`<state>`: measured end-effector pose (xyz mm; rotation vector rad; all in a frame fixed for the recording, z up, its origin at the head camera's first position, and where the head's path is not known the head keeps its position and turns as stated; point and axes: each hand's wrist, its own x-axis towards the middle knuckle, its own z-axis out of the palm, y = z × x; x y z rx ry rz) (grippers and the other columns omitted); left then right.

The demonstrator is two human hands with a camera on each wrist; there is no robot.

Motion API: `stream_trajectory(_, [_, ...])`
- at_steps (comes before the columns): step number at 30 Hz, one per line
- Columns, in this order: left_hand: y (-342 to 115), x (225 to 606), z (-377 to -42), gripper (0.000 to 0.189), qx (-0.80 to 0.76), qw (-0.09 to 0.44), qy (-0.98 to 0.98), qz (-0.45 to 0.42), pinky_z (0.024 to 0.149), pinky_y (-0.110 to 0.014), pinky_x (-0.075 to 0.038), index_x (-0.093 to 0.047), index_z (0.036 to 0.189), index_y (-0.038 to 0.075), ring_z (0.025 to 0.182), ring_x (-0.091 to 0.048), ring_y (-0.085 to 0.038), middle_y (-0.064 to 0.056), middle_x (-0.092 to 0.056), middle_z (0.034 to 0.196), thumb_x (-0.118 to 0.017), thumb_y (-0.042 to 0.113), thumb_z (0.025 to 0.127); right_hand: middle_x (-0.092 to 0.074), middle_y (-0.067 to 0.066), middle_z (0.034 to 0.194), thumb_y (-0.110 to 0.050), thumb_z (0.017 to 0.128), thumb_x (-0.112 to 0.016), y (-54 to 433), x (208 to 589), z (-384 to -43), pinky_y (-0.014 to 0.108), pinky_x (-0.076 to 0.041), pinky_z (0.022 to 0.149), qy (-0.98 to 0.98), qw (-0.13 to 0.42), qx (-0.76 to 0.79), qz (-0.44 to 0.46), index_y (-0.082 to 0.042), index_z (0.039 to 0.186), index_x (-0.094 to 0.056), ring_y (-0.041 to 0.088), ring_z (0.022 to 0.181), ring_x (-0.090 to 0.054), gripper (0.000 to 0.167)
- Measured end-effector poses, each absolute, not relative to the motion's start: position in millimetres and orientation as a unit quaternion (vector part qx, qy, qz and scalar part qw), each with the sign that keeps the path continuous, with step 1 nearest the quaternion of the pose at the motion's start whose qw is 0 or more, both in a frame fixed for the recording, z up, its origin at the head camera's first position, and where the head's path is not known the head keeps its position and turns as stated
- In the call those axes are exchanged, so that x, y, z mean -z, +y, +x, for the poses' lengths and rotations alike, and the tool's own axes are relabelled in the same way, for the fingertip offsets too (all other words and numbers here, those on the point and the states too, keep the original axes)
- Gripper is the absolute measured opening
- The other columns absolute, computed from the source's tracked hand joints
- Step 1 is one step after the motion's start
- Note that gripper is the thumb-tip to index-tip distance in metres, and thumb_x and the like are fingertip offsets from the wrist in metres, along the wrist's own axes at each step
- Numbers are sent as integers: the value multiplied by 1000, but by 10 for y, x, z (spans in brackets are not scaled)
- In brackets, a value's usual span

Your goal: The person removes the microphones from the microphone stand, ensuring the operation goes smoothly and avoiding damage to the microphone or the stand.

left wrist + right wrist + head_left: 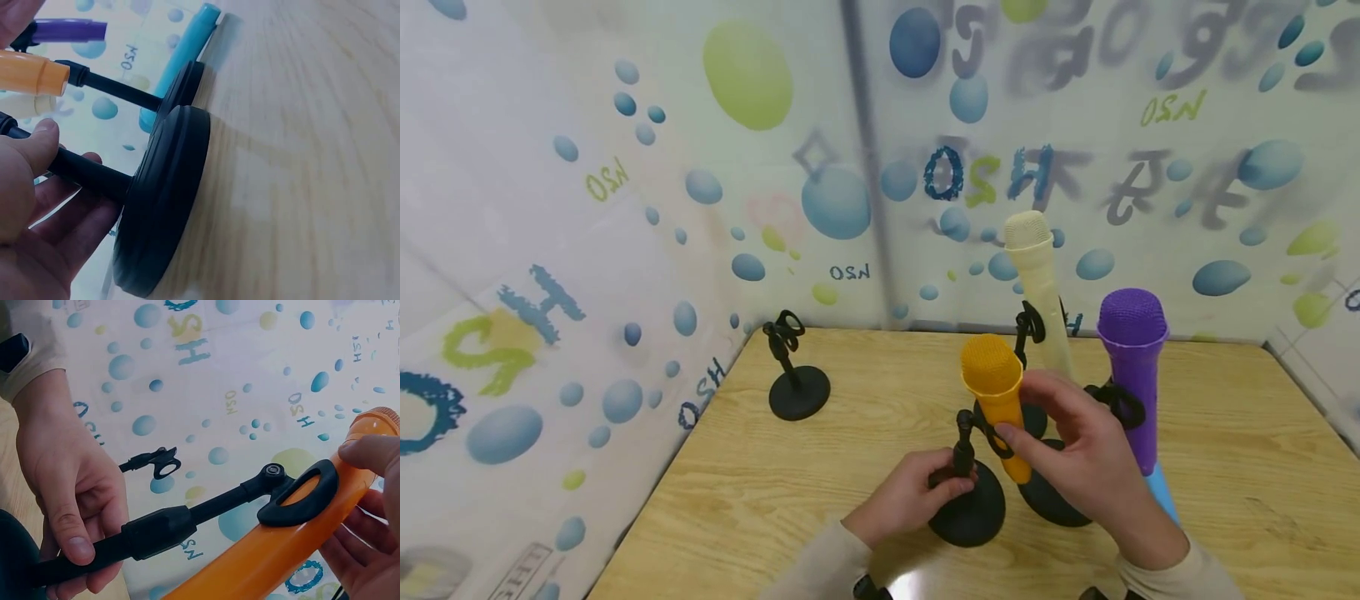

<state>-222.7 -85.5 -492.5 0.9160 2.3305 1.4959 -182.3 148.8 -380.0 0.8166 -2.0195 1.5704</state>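
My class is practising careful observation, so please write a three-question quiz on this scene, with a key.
1. What does the right hand hold?
2. True or false: the left hand grips the purple microphone.
3. What sits in the clip of the far-left stand in the head view? A) white microphone B) nothing C) purple microphone

Key:
1. The orange microphone.
2. False; it grips a black stand.
3. B

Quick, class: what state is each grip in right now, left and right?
Left grip: closed, holding the black stand by its post.
Right grip: closed, holding the orange microphone.
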Motion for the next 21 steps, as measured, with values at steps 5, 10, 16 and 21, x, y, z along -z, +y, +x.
stream_trajectory(5, [-836,4933,-2209,22,-508,113,792,320,105,-24,-56,-72,125,3,117,-71,-7,-13,-79,125,-67,15,107,-70,-5,129,24,79,-81,1476,3767,-1814,14,-54,104,-737,226,-565,295,0,134,-68,5,114,-69,61])
stream_trajectory(10, [-830,4938,-2206,20,-509,114,788,325,107,-25,-56,-71,123,2,118,-71,-8,-14,-78,125,-66,12,107,-70,-5,127,24,79,-82,1459,3747,-1814,14,-54,104,-739,229,-560,295,-2,133,-70,5,113,-68,61])
stream_trajectory(16, [-814,4947,-2204,20,-510,103,788,329,107,-25,-56,-73,120,1,116,-71,-8,-14,-79,121,-67,14,106,-72,-3,127,26,76,-82,1442,3745,-1829,15,-54,104,-728,243,-565,303,0,131,-71,6,113,-68,62])
stream_trajectory(21, [-807,4947,-2206,19,-510,99,789,327,106,-25,-56,-74,117,0,115,-71,-8,-15,-80,119,-68,14,105,-73,-3,125,26,74,-83,1424,3746,-1855,15,-55,103,-724,255,-564,305,0,129,-72,7,112,-68,62])
